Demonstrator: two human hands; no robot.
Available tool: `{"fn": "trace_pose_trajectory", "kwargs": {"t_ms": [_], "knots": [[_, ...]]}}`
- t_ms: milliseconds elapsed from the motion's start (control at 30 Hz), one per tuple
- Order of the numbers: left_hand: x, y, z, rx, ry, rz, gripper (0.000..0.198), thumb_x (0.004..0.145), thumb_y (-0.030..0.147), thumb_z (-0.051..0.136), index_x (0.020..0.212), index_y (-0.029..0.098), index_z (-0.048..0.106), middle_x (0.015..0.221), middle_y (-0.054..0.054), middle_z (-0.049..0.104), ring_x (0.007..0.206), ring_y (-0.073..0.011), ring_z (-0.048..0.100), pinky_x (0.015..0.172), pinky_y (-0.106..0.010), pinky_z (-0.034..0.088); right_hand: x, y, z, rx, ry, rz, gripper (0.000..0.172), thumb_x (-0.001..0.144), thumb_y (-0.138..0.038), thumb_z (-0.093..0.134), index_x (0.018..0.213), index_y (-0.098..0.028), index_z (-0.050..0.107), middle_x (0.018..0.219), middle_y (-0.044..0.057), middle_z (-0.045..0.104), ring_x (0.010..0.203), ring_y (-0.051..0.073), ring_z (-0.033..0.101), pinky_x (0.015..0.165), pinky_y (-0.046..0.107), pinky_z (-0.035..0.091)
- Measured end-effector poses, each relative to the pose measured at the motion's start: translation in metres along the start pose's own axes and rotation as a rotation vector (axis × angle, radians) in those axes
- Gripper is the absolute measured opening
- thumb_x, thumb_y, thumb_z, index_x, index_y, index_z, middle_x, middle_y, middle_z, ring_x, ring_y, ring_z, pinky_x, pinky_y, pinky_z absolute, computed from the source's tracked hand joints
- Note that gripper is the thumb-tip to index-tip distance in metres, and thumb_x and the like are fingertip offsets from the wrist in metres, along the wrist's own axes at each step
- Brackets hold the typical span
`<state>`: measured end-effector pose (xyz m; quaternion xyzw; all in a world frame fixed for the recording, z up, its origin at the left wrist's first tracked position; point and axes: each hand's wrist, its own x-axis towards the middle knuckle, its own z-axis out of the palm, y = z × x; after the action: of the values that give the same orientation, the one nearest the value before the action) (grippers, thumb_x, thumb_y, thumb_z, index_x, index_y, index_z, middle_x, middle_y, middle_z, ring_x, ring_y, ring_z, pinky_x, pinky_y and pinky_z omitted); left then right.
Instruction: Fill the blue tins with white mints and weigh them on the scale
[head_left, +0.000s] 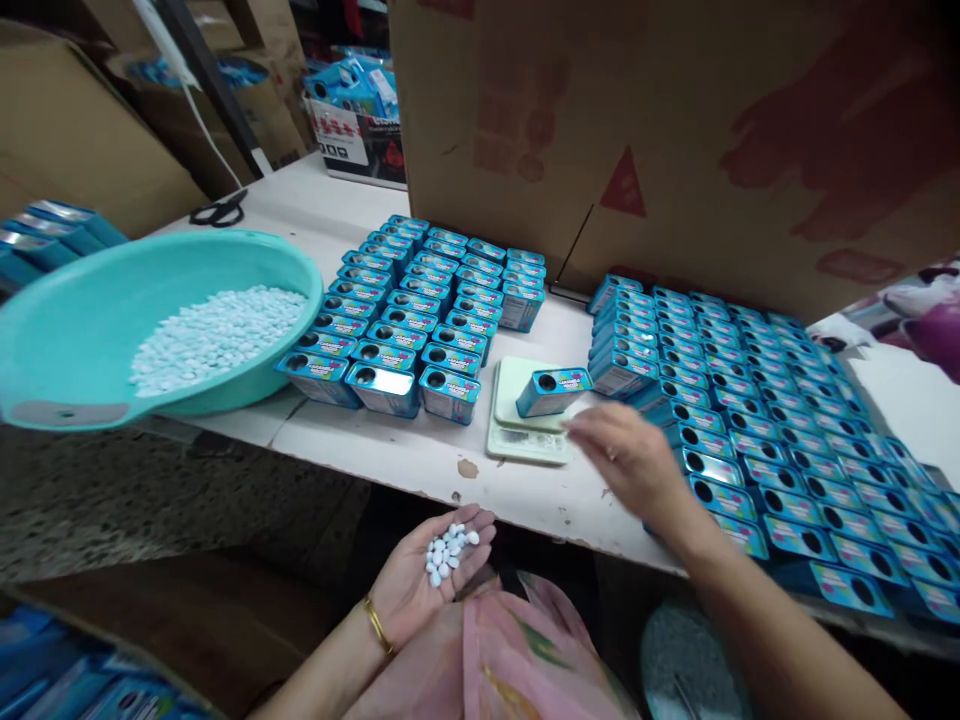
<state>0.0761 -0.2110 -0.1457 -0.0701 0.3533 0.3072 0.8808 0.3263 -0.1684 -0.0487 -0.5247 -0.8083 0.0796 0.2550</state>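
Cardboard carton (525,130): brown, red-printed, upright along the back of the white table (405,455).

Right block of tins (780,440): the larger lot, in close rows, round dark openings uppermost. Filled or unfilled: cannot tell, interiors too dark.

Turquoise basin (67,330): at the table's left, holding a broad heap of loose pellets (221,335); by judgement, ample stock not yet used.

Left block of tins (405,315): the smaller lot, in columns between basin and scale, openings likewise uppermost. Done and left between the two blocks: not to be settled from this view; by judgement, work well short of finished, with pellets both in basin and in palm.

Pale green scale (514,445): between the blocks; reading illegible.

Right hand (630,455): blurred, just beside the scale's front right corner, fingers close together; grip narrow, anything held cannot be told.

Left hand (409,578): palm up, spread wide in a shallow cup below the table edge, bearing a small pile.

Single tin (551,395): upright on the scale; blue, rectangular, bright multicoloured label on top beside the dark hole.

Palm pellets (442,555): small, oval, smooth, bluish-white, loosely clustered.
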Motion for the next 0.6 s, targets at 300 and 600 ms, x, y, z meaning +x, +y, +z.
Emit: {"fn": "trace_pose_trajectory", "kwargs": {"t_ms": [300, 600], "knots": [[0.008, -0.004, 0.003, -0.045, -0.143, -0.122, 0.024, 0.079, 0.02, 0.046, 0.091, 0.005, 0.059, 0.086, -0.011, 0.065, 0.09, -0.0214, 0.059, 0.085, -0.035, 0.043, -0.037, -0.069, 0.07, 0.16, -0.249, -0.116, 0.035, 0.082, -0.021, 0.044, 0.118, -0.025, 0.044, 0.101, 0.007, 0.056, 0.088, 0.02, 0.051, 0.074, 0.036, 0.045], [0.005, 0.009, -0.003, 0.01, -0.047, -0.048, 0.033, 0.077, 0.018, 0.049, 0.108, 0.006, 0.052, 0.113, -0.017, 0.055, 0.11, -0.0268, 0.045, 0.093, -0.037, 0.037, 0.008, 0.053, 0.024, 0.157, 0.317, 0.373, 0.053, 0.072, -0.029, 0.059, 0.12, -0.023, 0.036, 0.117, 0.008, 0.043, 0.105, 0.021, 0.045, 0.079, 0.036, 0.046]]}}
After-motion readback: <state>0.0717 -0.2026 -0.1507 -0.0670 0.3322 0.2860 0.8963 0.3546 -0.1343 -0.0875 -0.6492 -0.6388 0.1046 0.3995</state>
